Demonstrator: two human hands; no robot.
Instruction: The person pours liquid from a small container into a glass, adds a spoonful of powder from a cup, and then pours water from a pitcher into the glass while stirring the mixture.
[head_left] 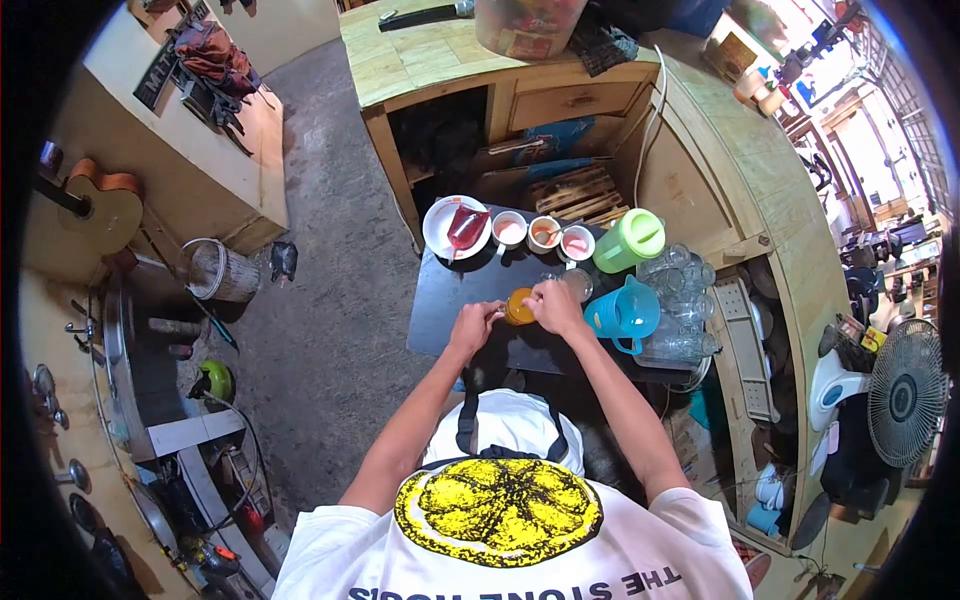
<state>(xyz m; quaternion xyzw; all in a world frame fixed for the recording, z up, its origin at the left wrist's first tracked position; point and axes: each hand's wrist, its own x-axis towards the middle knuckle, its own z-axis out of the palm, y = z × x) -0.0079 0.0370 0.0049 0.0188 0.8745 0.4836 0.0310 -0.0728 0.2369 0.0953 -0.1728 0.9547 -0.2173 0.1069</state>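
Observation:
On a dark table [440, 312] stands a glass of orange drink [520, 306] between my hands. My left hand [477, 325] has its fingers closed at the glass's left side, where a handle seems to be. My right hand [555, 306] is closed at the glass's upper right; anything small between its fingers is hidden. Just behind my right hand stands a clear glass [577, 285]. Farther back are a white plate [434, 222] with a red packet [467, 228] and three white cups [509, 230] with pinkish or orange contents, one holding a spoon.
Right of my hands stand a blue pitcher [622, 310], a green lidded pitcher [630, 240] and several clear glass mugs [680, 300]. A tiled counter [420, 65] with open shelves curves behind the table. A fan [905, 393] stands at the far right, a bucket [222, 272] at the left.

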